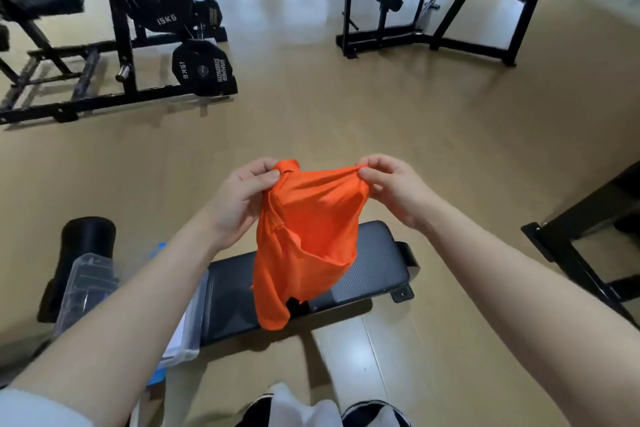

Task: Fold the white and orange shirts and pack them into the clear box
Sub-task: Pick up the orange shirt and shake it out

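Note:
An orange shirt (304, 239) hangs crumpled in the air above a black padded bench (374, 267). My left hand (242, 198) pinches its top edge on the left and my right hand (391, 187) pinches the top edge on the right. The clear box (86, 284) stands on the left end of the bench, partly hidden behind my left forearm. White cloth (294, 406) shows at the bottom edge by my shoes; whether it is the white shirt I cannot tell.
A black roller pad (86, 239) sits beside the box at the left. A weight machine with black plates (201, 69) stands at the back left, a black rack (426, 3) at the back right, and another black frame (588, 239) at the right edge.

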{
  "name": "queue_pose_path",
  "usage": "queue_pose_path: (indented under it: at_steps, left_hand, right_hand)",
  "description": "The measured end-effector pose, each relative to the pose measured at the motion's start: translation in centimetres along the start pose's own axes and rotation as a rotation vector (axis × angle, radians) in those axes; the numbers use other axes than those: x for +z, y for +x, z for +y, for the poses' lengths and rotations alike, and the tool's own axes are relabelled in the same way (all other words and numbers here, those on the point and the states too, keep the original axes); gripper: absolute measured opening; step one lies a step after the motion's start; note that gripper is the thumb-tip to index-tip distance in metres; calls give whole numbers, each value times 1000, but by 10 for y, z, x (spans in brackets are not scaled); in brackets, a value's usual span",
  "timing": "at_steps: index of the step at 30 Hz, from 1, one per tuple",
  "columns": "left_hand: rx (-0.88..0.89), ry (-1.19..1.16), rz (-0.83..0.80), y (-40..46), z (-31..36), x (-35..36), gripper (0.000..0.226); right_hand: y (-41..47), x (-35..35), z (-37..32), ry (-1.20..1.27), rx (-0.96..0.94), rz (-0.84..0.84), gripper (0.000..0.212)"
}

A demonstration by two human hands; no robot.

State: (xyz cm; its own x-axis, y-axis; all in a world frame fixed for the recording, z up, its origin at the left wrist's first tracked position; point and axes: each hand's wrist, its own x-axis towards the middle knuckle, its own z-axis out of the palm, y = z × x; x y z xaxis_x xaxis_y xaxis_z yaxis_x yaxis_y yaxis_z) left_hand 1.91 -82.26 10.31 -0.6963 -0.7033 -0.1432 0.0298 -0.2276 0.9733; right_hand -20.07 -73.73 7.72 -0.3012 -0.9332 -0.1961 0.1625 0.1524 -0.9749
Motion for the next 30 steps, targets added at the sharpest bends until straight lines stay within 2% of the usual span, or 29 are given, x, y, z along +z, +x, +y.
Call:
queue_pose_path:
  at_steps: [3,7,10,12,14,16,19,20,22,23,26,28,30]
  left_hand:
    - [-69,224,46,-13,-13,21,12]
    - [-137,199,124,-24,-27,57,21]
    - [-200,277,116,-33,-36,84,12]
    - [-151,334,186,-37,-40,100,3]
    - [-74,338,249,-41,-39,112,10]
    - [-23,376,192,-46,-33,124,15]
    - [66,705,-17,-53,-19,140,8]
    - [88,810,-66,-56,-14,145,14]
    - [103,893,-128,-62,-5,153,19]
    - [121,920,-144,-66,-1,156,18]
    - [148,1055,-130,-79,8,155,23]
    - [135,1081,-69,-89,12,148,26]
    - [167,1096,79,-101,10,139,24]
  right_hand:
    - [-17,-22,-20,127,19,-51,22]
    - [-42,-34,-32,112,-12,-191,24]
    - [-59,-42,-28,33,-50,-270,25]
    - [-69,-55,-19,-65,-41,-309,25]
    - [-80,-69,-8,-237,10,-404,21]
    - [-92,-76,2,-395,64,-453,21]
    - [-100,-77,8,-498,-65,-276,37]
    - [-101,-76,8,-506,-114,-281,45]
    - [-104,-71,6,-510,-147,-403,56]
    - [-107,-67,5,-489,-141,-472,52]
    - [-116,-57,4,-402,-105,-582,19]
    - [-121,-52,6,-460,-134,-560,21]
    - [-122,-48,10,-547,-203,-421,20]
